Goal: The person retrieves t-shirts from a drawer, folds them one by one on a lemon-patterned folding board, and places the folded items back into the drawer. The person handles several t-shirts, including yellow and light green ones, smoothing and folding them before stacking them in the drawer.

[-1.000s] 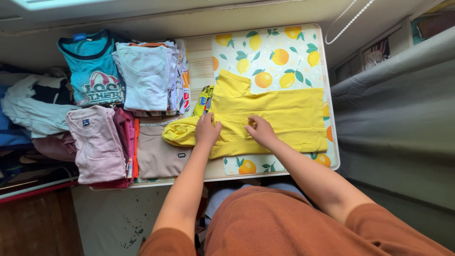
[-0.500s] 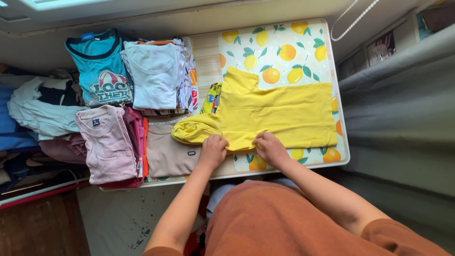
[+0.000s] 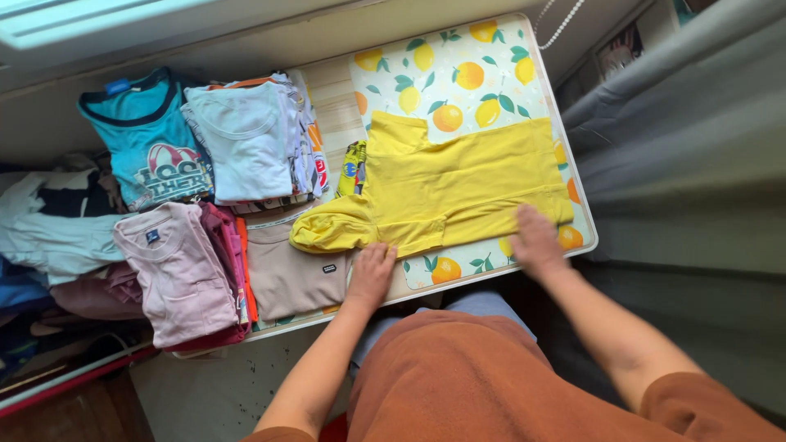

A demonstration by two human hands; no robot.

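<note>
A small dark label (image 3: pixel 329 268) sits on the beige shirt by the bench's near edge. A dark square label (image 3: pixel 152 236) marks the pink shirt further left. A blue neck label (image 3: pixel 118 85) tops the teal shirt.

The person wears a rust-orange top of plain, unpatterned cloth that fills the lower middle of the head view. Its sleeves are short: the hem of one shows at the bottom left corner of the view, the other at the bottom right, and both forearms are bare from there down. Below the top's front a strip of pale blue-grey cloth shows, probably trousers or a skirt, though too little is visible to tell which. The left hand (image 3: pixel 370 274) and the right hand (image 3: pixel 536 239) are bare, with no glove, ring, watch or bracelet visible on either.
</note>
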